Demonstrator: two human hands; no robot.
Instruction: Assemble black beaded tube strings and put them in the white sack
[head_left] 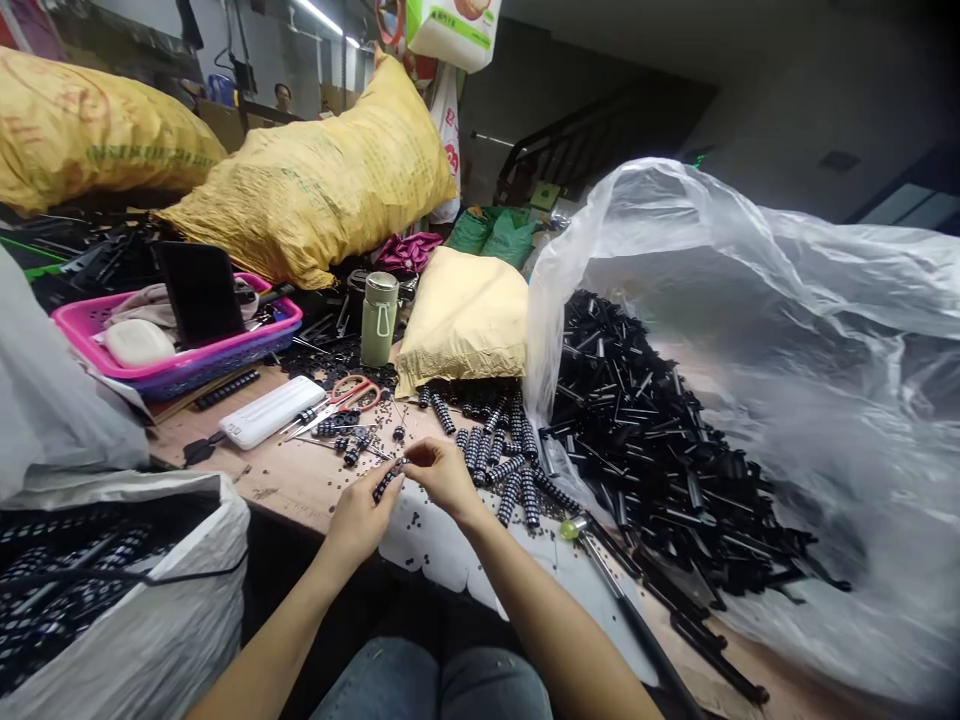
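Note:
My left hand is closed around a black cylinder with rows of pale squares, held low over the front of the table. My right hand pinches at the far end of the same cylinder; whether a small part sits between its fingertips is hidden. A thin metal rod points toward the fingertips from the left. More checkered cylinders lie in a loose group just right of my right hand. Tiny dark pieces are scattered on the table around both hands.
Red-handled scissors and a white oblong case lie left. A pink basket and green flask stand behind. Black parts spill from a clear plastic bag at right. An open white sack stands front left.

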